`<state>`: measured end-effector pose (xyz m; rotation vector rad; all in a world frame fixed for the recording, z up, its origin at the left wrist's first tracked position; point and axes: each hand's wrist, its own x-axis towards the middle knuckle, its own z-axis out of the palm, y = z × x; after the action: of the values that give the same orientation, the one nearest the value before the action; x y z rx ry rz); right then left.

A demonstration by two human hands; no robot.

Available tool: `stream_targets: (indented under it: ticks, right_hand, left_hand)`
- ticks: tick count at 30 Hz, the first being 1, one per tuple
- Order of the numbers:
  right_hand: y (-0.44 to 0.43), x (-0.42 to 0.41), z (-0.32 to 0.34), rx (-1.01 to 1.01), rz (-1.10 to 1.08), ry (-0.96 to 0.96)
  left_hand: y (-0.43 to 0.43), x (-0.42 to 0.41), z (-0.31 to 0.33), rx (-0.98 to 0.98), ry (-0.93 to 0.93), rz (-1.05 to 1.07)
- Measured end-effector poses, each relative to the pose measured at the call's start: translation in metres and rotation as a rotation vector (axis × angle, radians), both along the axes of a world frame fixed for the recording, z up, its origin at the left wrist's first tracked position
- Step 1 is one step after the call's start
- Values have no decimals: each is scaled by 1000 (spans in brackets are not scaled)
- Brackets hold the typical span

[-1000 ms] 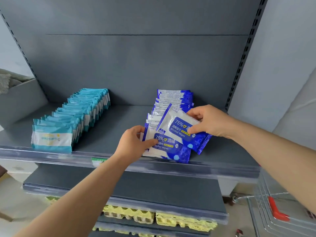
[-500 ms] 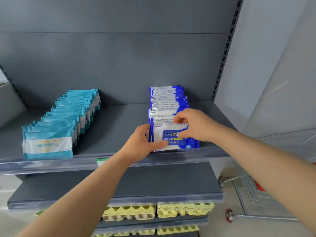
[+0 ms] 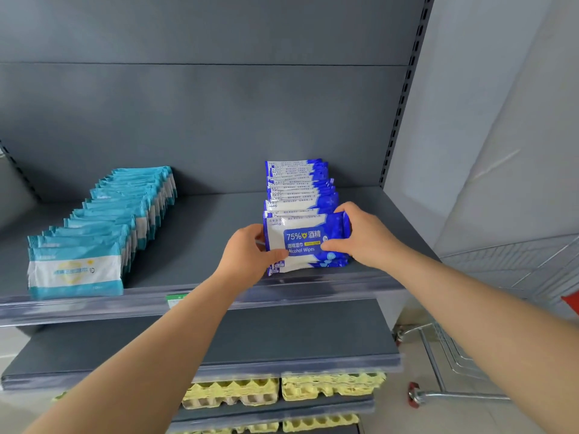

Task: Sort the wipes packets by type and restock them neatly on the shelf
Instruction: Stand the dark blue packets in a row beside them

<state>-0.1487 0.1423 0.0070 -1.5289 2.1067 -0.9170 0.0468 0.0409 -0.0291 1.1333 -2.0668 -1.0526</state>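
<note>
Alcohol wipes packet upright at shelf front edge, fronting blue row. Left hand, right hand: grip closed on packet ends. Risk: uneven release tips packet over edge.

Left hand, right hand pinch packet ends; arms extended forward.

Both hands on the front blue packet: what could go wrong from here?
1. The front alcohol wipes packet stands close to the shelf lip; when the left hand and right hand let go, it might tip forward and off.
2. Pushing it back could skew the blue row behind, which already looks uneven.
</note>
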Motion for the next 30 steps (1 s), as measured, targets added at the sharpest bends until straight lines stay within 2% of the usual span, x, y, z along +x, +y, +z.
stream_targets:
  ticks: [3,6,9,13,21,26,30]
  right_hand:
    - [-2,-5,2,18,21,7]
    - [5,-2,-2,73,63,150]
    - [10,-3,-7,82,64,252]
    - [14,-8,-7,71,64,205]
    - [6,0,-11,-9,63,261]
    - [10,-5,-13,58,141,330]
    - [13,-8,-9,43,165,427]
  left_hand:
    - [0,-2,0,2,11,-20]
    - [-1,6,2,9,20,-132]
    - [-4,13,3,-24,-87,-250]
    - [-3,13,0,-69,-122,-204]
    - [-5,1,0,-201,-133,-50]
    - [-7,10,-5,-175,-140,-128]
    - [-3,9,-4,-196,-117,-107]
